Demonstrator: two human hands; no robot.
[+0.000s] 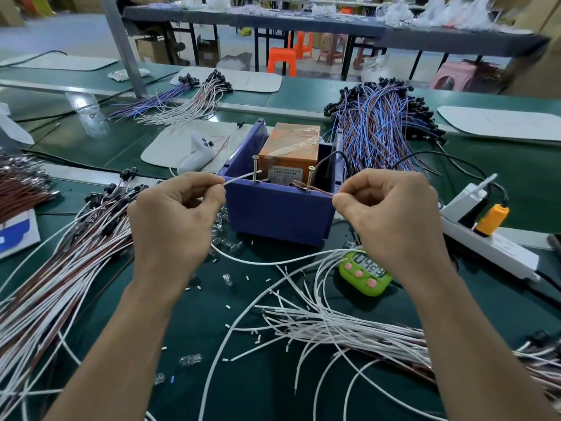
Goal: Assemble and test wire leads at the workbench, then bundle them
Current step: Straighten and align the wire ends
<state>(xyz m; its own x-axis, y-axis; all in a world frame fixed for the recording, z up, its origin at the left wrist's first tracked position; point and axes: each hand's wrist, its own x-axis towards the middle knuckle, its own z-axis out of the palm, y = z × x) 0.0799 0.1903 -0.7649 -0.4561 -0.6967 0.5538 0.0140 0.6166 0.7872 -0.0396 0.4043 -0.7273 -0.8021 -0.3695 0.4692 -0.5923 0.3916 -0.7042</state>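
A blue plastic box stands at the bench's middle with an orange unit inside and two upright screws on its front rim. My left hand pinches a white wire end that reaches the left screw. My right hand pinches a brown wire end lying against the right screw. Loose white leads lie below my right arm. A pile of white and brown leads with black caps fills the left.
A green timer sits under my right wrist. A white power strip with an orange plug lies at the right. Blue and brown lead bundles pile behind the box. White insulation scraps and clear parts dot the green mat.
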